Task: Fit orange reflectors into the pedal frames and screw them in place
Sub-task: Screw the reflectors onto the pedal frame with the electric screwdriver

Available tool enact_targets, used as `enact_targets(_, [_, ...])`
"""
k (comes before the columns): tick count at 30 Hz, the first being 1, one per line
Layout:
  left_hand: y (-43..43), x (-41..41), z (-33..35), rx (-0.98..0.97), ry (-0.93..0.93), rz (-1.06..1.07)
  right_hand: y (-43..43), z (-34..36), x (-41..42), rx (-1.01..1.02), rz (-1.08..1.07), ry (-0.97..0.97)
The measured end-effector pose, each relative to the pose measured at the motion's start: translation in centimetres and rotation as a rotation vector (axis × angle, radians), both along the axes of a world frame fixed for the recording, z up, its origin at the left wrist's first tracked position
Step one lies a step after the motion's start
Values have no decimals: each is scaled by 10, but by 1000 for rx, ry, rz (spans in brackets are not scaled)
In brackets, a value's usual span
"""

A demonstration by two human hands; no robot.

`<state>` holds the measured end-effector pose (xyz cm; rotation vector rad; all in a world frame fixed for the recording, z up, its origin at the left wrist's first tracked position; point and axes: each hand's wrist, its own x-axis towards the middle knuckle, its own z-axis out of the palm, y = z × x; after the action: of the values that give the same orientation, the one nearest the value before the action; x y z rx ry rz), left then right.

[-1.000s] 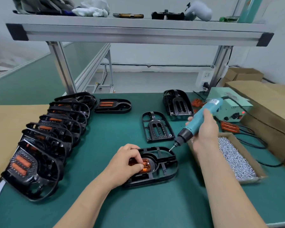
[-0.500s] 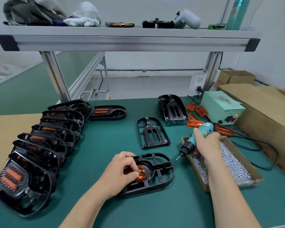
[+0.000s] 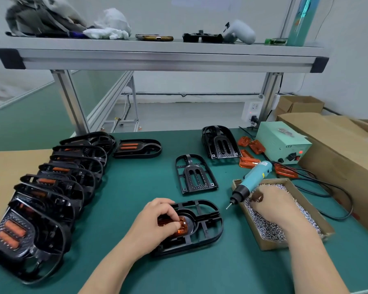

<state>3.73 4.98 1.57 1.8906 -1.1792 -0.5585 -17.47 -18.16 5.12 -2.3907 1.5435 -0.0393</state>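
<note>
A black pedal frame (image 3: 208,228) lies flat in front of me on the green table. My left hand (image 3: 155,223) presses an orange reflector (image 3: 182,229) into its middle, fingers pinched on it. My right hand (image 3: 272,203) holds a teal electric screwdriver (image 3: 253,179), bit pointing down-left, while its fingers dip into the cardboard box of screws (image 3: 289,221) at the right. Two empty pedal frames (image 3: 194,174) (image 3: 220,145) lie farther back. Loose orange reflectors (image 3: 250,153) lie beside the power box.
A row of several finished pedals (image 3: 51,187) leans along the left, with one more (image 3: 137,148) behind. A pale green power supply (image 3: 283,141) with a black cable (image 3: 331,196) sits back right. Cardboard boxes (image 3: 338,145) border the right; an aluminium shelf (image 3: 162,58) hangs overhead.
My right hand has carried the screwdriver away from the pedal frame, right and down, into the screw box. My left hand has stayed on the reflector.
</note>
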Motion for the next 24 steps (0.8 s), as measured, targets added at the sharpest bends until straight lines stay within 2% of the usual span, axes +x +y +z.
enact_targets(4, [2, -5, 3, -85, 100, 103, 0, 4, 1, -20, -4, 17])
enact_targets(7, [1, -10, 8, -161, 70, 163, 1, 5, -1, -2, -61, -35])
enact_targets(11, [-3, -16, 20, -239, 19, 219, 5, 15, -3, -61, -104, -196])
enact_targets(13, [-6, -21, 26, -278, 34, 231, 13, 26, -1, -60, -106, -407])
enact_targets(15, [-11, -29, 31, -315, 83, 214, 31, 40, 6, 99, -53, -696])
enact_targets(17, [-15, -37, 38, -348, 128, 183, 54, 49, 21, 294, 64, -880])
enact_targets(20, [-21, -46, 44, -394, 137, 156, 87, 47, 46, 485, 217, -990])
enact_targets(24, [-20, -45, 46, -395, 104, 207, 100, 37, 61, 670, 210, -1091])
